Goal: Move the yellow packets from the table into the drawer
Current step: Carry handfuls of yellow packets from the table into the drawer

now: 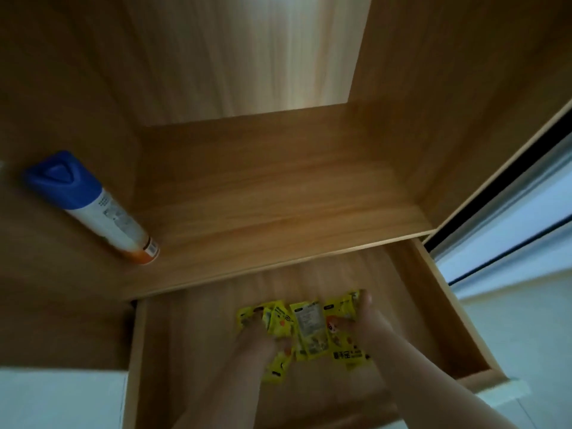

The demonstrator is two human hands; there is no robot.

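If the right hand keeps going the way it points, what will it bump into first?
The right hand grips the yellow packets, so next it would probably meet the drawer floor under them; blur makes depth unsure.

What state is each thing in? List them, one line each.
Drawer: pulled open.
Yellow packets: fanned bunch, held over the drawer floor by both hands; whether they touch it cannot be told.
Left hand: grips the bunch's left side.
Right hand: pinches its right side, thumb on top.
Spray can: upright on the table, blue cap on.
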